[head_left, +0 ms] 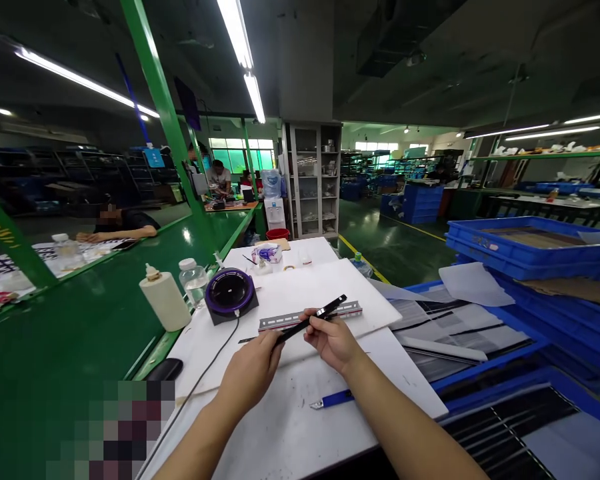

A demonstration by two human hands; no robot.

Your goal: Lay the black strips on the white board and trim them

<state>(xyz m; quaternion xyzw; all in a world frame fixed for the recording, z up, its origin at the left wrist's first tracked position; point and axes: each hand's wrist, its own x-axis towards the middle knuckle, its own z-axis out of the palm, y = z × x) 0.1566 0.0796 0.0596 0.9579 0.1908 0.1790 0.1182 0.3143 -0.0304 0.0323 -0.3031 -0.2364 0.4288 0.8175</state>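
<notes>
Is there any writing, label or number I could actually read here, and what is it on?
None reads clearly.
Green post: yellow lettering, too blurred to read.
Metal rail behind the hands: markings too small to read.
Blue hanging sign: too blurred.
Blue crate: pale label on its front wall, too small.
Black strip held by the left hand and right hand: no visible print.

The strip (310, 321) I pinch looks like glossy black plastic — smooth, catching light. Under it lies a dull grey metal rail (310, 316) on matt white board (300, 293). Nearby crates (525, 257) are blue plastic — the bench (80, 320) shiny green.
</notes>
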